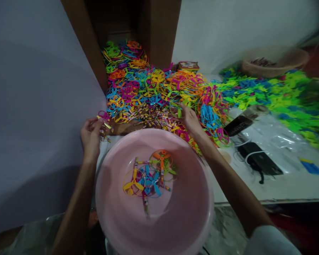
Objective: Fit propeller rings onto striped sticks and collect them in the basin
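At the left, beside the pink basin's far rim, my left hand (91, 136) is closed in a pinch on a small printed tube (107, 126) with yellow on it. A magenta ring shows just behind its fingertips. My right hand (190, 118) reaches over the heap, its fingers closed on a green propeller (179, 112), partly blurred. Below that hand lies a pile of small printed tubes (152, 117). Inside the pink basin (194, 212) are several propellers joined to printed tubes, among them a yellow one (133, 186), a blue one (150, 180) and an orange one (162, 157).
A heap of coloured ring propellers (156, 78) spreads along the wall. To the right lie green and blue plastic pieces (276, 94), a tan bowl (275, 67), a dark-labelled roll (246, 120), clear plastic bags (279, 136) and a black device with a white cable (260, 157).
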`<state>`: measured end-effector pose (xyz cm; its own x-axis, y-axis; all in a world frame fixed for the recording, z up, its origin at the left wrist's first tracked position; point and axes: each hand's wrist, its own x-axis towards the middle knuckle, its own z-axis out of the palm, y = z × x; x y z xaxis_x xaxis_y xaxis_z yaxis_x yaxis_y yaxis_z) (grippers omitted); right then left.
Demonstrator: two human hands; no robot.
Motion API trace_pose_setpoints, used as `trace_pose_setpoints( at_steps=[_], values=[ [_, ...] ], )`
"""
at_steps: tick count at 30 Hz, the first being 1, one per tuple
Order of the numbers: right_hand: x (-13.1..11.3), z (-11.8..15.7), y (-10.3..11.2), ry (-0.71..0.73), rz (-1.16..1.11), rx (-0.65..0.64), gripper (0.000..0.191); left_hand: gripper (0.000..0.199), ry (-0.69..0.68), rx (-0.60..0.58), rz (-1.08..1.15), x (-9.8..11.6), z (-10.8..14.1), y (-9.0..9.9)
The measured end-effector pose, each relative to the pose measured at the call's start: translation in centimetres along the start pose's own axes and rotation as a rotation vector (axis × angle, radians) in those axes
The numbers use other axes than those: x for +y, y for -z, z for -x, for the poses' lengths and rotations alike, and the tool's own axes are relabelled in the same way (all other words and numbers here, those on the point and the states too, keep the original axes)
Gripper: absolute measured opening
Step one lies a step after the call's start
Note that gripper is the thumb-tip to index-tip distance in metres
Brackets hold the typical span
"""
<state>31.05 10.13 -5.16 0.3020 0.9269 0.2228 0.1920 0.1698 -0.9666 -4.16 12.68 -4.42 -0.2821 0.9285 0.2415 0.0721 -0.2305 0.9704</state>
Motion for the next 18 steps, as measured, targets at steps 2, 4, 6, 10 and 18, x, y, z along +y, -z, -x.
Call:
trace_pose_setpoints(
  at_steps=[2,4,6,10,18],
  values=[
    [-2.5,1.7,-0.9,-0.059,-0.232,-0.041,0.045,0.024,0.057,-0.080,0.178,2.6,1.4,-0.4],
    [-4.7,3.8,-2.0,-0.116,-0.385,-0.094,0.035,0.020,0.101,-0.176,0.289,4.5,3.4,-0.9],
    [-6.5,6.0,-3.1,-0.202,-0.517,-0.165,0.031,0.020,0.118,-0.269,0.290,5.7,5.6,-1.4],
    [-8.1,9.5,-4.7,-0.367,-0.696,-0.240,0.025,0.022,0.131,-0.448,0.197,7.1,9.8,-2.3],
    [-9.2,12.1,-5.4,-0.451,-0.717,-0.265,0.026,0.022,0.111,-0.461,0.074,9.2,13.1,-2.8]
  ],
)
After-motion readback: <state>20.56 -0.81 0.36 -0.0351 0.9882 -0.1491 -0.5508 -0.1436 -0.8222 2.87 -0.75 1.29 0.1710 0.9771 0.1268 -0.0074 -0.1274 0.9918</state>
